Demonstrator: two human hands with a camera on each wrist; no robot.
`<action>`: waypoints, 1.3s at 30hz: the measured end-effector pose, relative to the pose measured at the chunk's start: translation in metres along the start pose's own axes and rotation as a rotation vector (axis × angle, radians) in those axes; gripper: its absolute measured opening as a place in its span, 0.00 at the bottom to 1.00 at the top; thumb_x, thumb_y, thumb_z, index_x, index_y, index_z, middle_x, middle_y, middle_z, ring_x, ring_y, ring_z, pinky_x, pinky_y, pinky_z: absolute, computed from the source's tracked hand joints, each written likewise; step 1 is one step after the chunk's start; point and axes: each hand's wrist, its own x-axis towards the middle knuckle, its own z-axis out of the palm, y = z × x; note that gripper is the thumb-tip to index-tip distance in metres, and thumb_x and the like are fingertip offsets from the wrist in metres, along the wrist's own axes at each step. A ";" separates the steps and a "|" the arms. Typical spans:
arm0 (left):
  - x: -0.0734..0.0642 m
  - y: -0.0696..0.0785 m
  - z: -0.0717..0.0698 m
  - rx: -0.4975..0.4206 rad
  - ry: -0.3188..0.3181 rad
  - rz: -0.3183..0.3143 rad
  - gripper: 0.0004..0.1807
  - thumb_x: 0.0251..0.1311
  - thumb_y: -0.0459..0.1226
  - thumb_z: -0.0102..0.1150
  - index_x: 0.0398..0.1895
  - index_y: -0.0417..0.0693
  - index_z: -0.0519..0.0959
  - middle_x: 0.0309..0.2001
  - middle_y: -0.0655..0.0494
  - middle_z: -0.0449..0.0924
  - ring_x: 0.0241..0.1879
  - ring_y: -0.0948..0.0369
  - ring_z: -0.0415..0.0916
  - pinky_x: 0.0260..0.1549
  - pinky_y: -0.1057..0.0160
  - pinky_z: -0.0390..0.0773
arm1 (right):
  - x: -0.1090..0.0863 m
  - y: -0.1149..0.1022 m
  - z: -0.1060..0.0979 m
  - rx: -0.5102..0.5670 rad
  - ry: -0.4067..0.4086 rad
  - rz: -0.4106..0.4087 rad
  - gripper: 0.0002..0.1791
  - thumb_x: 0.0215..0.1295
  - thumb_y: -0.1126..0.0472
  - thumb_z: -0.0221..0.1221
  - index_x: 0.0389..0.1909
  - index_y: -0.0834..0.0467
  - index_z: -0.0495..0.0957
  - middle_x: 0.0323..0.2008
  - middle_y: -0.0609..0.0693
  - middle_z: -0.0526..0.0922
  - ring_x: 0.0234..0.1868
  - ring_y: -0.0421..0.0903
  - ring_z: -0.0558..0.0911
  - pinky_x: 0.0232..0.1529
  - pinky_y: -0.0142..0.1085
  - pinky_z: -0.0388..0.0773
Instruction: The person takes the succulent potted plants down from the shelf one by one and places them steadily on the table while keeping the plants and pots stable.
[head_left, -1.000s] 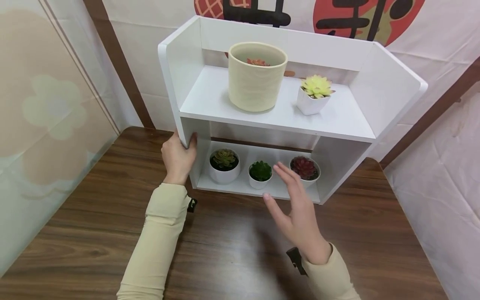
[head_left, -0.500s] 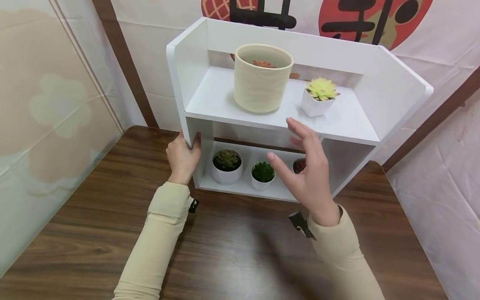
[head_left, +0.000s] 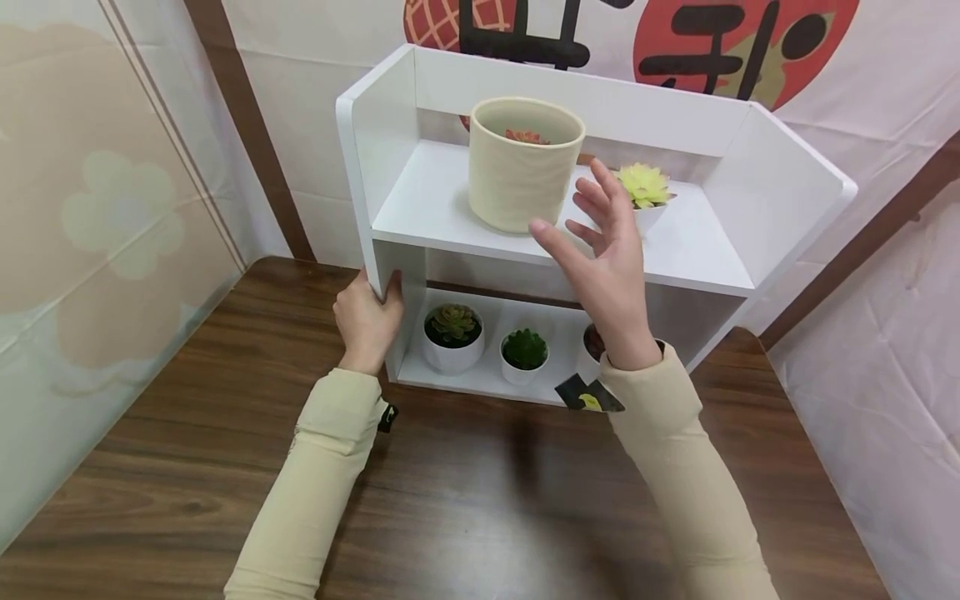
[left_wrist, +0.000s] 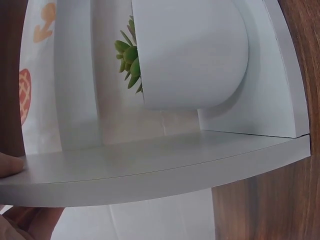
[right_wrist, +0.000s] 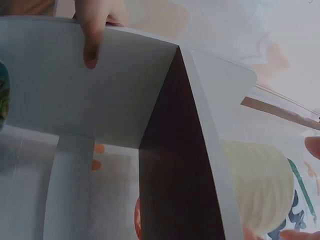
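A white two-tier shelf (head_left: 431, 196) stands on the table. My left hand (head_left: 367, 323) grips its left side panel, thumb on the inner face; the left wrist view shows the panel (left_wrist: 150, 170) between thumb and fingers. On the upper tier sits a cream pot (head_left: 517, 190), a red succulent (head_left: 527, 136) visible inside it. My right hand (head_left: 611, 267), fingers spread and slightly bent, is raised just right of this pot and appears apart from it. Behind the hand, a yellow-green succulent (head_left: 645, 185) in a white pot is partly hidden.
On the lower tier are a potted green succulent (head_left: 452, 329) at left, a small dark green one (head_left: 524, 350) in the middle, and a reddish one (head_left: 592, 343) mostly covered by my right wrist. Around them lies the wooden table (head_left: 450, 500); a printed cloth (head_left: 300, 50) hangs behind.
My right hand has risen from in front of the lower tier to beside the cream pot on the upper tier. The left hand keeps its grip on the panel.
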 end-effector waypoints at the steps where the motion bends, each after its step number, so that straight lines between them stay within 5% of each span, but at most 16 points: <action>1: 0.000 0.000 0.000 0.000 -0.001 -0.002 0.20 0.63 0.41 0.55 0.46 0.30 0.79 0.43 0.32 0.82 0.42 0.37 0.81 0.40 0.40 0.76 | 0.002 0.000 0.002 0.000 -0.002 0.022 0.45 0.54 0.56 0.68 0.72 0.50 0.57 0.66 0.51 0.65 0.66 0.43 0.67 0.62 0.40 0.67; 12: -0.002 -0.002 -0.004 0.021 0.014 -0.018 0.19 0.62 0.41 0.56 0.44 0.30 0.79 0.41 0.32 0.83 0.41 0.36 0.81 0.39 0.39 0.75 | 0.032 0.001 0.022 -0.025 0.010 0.100 0.53 0.50 0.54 0.70 0.74 0.49 0.49 0.65 0.50 0.64 0.66 0.43 0.66 0.65 0.41 0.65; 22: -0.003 -0.003 -0.002 0.011 0.031 -0.012 0.18 0.62 0.41 0.56 0.43 0.31 0.80 0.41 0.33 0.83 0.40 0.37 0.81 0.37 0.39 0.76 | 0.053 0.004 0.041 -0.092 0.045 0.066 0.64 0.44 0.53 0.74 0.75 0.56 0.39 0.66 0.46 0.62 0.63 0.36 0.63 0.64 0.26 0.55; 39: -0.001 -0.001 0.001 0.001 0.016 -0.004 0.17 0.63 0.40 0.56 0.44 0.32 0.80 0.42 0.34 0.83 0.41 0.38 0.81 0.37 0.39 0.76 | 0.040 -0.022 0.052 0.069 0.163 0.013 0.53 0.40 0.64 0.72 0.67 0.61 0.52 0.59 0.53 0.67 0.55 0.41 0.68 0.56 0.28 0.64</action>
